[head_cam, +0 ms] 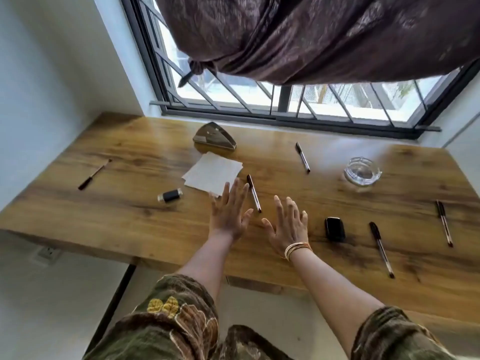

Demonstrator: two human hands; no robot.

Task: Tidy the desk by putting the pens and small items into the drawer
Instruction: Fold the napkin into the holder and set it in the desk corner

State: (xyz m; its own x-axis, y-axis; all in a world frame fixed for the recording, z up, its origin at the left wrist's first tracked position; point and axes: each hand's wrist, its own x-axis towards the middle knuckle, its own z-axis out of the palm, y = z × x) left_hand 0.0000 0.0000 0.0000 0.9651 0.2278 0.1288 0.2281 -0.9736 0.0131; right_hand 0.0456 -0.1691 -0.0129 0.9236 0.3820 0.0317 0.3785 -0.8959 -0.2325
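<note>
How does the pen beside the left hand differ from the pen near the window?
The pen beside the left hand lies close to the paper, almost touched by the fingers. The pen near the window lies farther back, with bare desk around it and no hand near. Both are dark, flat on the desk and slanted alike.

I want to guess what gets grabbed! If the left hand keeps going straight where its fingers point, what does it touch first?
Probably the white paper: the left hand already points at its near corner. Height is unclear.
</note>
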